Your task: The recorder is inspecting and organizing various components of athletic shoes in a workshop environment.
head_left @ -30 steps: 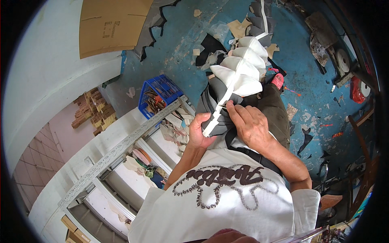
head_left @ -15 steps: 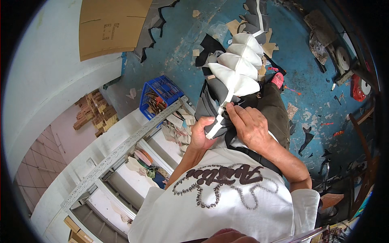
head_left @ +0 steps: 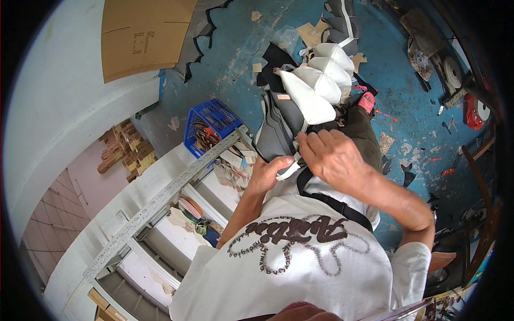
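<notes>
Head view: left hand [head_left: 266, 174] curls shut, pinching a white strap [head_left: 288, 171]. Right hand [head_left: 334, 158], fingers bent, presses on stacked white leaf-shaped pieces [head_left: 316, 83] and grey pieces [head_left: 278, 131].

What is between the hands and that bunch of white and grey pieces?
Nothing visible. The left hand and right hand already grip the stack of white and grey pieces at its lower end, touching it directly.
</notes>
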Tool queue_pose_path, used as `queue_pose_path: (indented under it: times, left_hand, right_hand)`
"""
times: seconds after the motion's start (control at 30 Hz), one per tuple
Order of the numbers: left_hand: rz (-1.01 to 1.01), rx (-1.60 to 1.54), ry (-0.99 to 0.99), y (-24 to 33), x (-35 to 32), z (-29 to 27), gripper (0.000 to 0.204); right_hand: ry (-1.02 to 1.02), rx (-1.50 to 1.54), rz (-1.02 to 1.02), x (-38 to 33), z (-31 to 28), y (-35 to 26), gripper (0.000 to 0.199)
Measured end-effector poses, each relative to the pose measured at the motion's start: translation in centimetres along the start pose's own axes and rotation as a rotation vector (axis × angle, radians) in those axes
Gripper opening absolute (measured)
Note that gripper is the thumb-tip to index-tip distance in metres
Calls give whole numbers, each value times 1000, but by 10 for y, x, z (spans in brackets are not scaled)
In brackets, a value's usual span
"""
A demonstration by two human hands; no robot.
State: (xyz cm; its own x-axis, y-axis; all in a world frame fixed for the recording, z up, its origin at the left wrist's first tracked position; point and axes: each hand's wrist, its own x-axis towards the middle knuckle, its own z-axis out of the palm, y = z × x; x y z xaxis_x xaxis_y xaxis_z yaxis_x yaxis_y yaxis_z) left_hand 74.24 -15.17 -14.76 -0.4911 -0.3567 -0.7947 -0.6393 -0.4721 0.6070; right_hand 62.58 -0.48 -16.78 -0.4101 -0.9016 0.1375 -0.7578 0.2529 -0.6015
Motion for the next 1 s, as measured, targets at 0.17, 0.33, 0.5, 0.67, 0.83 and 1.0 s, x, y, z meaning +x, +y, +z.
queue_pose_path:
  times: [0.17,0.33,0.5,0.67,0.83,1.0]
  left_hand:
    - [-45,-346,-87,6,2,-5,33]
    - [-60,-555,-163,0,4,-7,34]
    - [-71,-527,-195,0,5,-9,32]
    - [-94,-561,-188,4,2,-2,28]
    - [-101,-531,-164,-1,4,-5,30]
    - [-66,-504,-263,1,8,-13,56]
  right_hand:
    - [178,223,-56,4,5,9,38]
    - [308,262,59,1,18,-4,40]
    - [353,127,44,-2,23,-7,37]
    - [304,30,-3,-3,25,-9,44]
    - [232,31,15,-4,20,-12,45]
    - [97,25,70,-8,0,-8,40]
